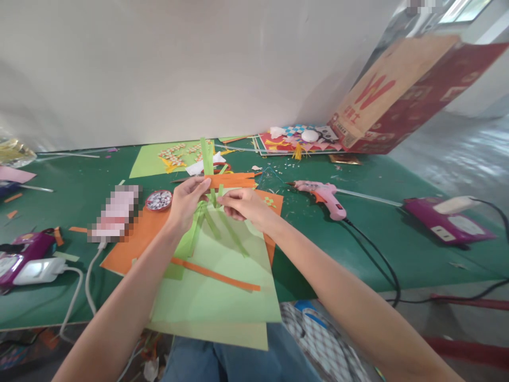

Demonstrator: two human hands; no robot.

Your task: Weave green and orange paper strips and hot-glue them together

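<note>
Between my hands, flat orange paper strips lie side by side, crossed by light green paper strips that stand up above and hang below. My left hand is closed, thumb and fingers gripping the left end of these woven strips. With thumb and forefinger pressed together, my right hand pinches a short green strip at the weave's lower edge; its other fingers curl under. Beneath both hands lie light green paper sheets over an orange sheet. One loose orange strip rests on the green paper.
To the right lies a pink glue gun, its cable running off the table edge. A purple power strip is beyond it. Left are a phone on a cable and a round tin. A paper bag leans at back right.
</note>
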